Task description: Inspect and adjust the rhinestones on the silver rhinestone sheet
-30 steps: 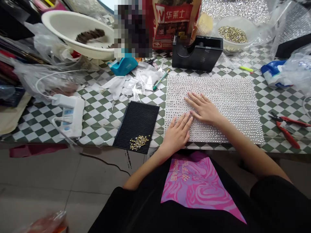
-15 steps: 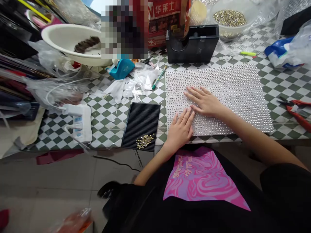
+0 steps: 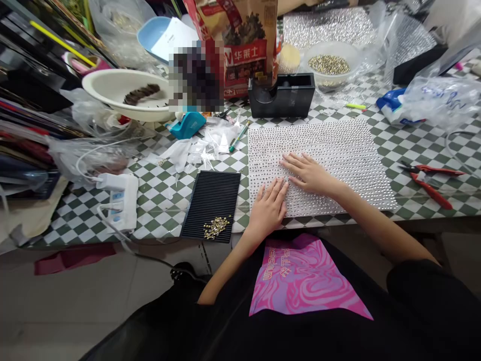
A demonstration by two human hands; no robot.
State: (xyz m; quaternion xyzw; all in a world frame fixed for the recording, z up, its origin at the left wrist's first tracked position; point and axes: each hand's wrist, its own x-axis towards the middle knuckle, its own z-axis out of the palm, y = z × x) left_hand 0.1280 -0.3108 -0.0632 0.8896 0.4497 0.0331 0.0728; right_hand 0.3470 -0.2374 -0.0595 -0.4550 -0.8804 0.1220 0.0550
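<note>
Pulling back since the earlier view, left hand (image 3: pixel 267 208) spreading its fingers over the near edge of one rhinestone sheet (image 3: pixel 338 145), right hand (image 3: pixel 310 174) pressing flat and spread mid-sheet, neither pinching anything (seemingly holding the sheet steady). Sitting just left, one black ribbed tray (image 3: pixel 210 198) is carrying one small heap of gold studs (image 3: pixel 215 228); lying well right, one pair of red-handled pliers (image 3: pixel 430 183).

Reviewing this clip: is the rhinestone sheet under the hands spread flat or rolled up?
Spread flat: the rhinestone sheet lies open on the checkered tablecloth, with no visible curl, and the left hand and right hand rest on it.
</note>
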